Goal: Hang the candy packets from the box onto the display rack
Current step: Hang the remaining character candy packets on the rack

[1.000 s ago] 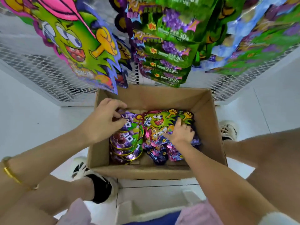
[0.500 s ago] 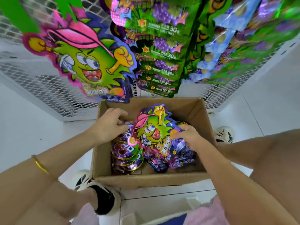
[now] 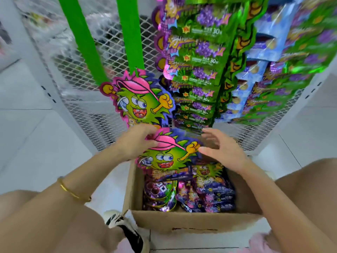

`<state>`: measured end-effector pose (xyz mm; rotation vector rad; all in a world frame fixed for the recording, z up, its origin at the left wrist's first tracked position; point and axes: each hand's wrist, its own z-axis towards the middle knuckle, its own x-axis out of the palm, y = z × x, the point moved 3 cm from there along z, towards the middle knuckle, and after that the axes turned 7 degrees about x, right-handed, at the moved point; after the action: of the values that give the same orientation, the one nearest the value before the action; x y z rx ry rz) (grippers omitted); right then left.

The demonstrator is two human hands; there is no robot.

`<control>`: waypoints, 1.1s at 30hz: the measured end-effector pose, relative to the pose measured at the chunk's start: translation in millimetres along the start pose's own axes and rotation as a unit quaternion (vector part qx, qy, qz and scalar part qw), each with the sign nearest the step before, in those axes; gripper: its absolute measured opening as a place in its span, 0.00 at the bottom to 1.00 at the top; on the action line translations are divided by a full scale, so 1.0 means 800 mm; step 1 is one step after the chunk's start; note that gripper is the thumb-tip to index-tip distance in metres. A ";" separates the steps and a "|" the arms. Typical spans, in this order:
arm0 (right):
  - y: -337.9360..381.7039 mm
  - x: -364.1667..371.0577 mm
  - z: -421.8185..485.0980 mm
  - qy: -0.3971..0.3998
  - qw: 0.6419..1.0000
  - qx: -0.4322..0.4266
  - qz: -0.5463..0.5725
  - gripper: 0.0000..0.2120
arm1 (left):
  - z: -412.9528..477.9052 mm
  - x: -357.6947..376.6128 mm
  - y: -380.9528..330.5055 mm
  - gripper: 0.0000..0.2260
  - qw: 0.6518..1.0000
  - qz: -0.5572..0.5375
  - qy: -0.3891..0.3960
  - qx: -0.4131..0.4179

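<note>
As left hand point(image 3: 135, 141) grips one packet point(image 3: 164, 158), box point(image 3: 193, 223) below.

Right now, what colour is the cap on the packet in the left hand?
Pink cap on the packet; the head view shows it best.

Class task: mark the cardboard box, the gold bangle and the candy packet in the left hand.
cardboard box point(image 3: 197, 222): head view, front wall.
gold bangle point(image 3: 72, 194): head view, band across the wrist.
candy packet point(image 3: 164, 158): head view, green cartoon face.
</note>
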<state>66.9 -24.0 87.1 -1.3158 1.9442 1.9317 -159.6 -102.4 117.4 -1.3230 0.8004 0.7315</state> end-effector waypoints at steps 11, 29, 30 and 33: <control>0.233 -0.004 0.035 -0.114 0.951 -0.260 -0.120 0.07 | 0.012 -0.167 -0.018 0.04 0.951 -0.211 -0.226 0.017; 0.305 -0.010 0.082 -0.280 0.914 -0.257 -0.143 0.07 | 0.086 -0.212 -0.009 0.02 0.940 -0.241 -0.240 -0.025; 0.305 -0.011 0.083 -0.283 0.913 -0.254 -0.145 0.07 | 0.086 -0.212 -0.010 0.02 0.937 -0.250 -0.242 -0.021; 0.305 -0.013 0.084 -0.284 0.913 -0.255 -0.145 0.08 | 0.085 -0.212 -0.015 0.08 0.930 -0.264 -0.258 -0.005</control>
<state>-109.8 -5.3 268.1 -0.8885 0.9568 2.3861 -235.4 -37.9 271.0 -1.2006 0.0078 0.6030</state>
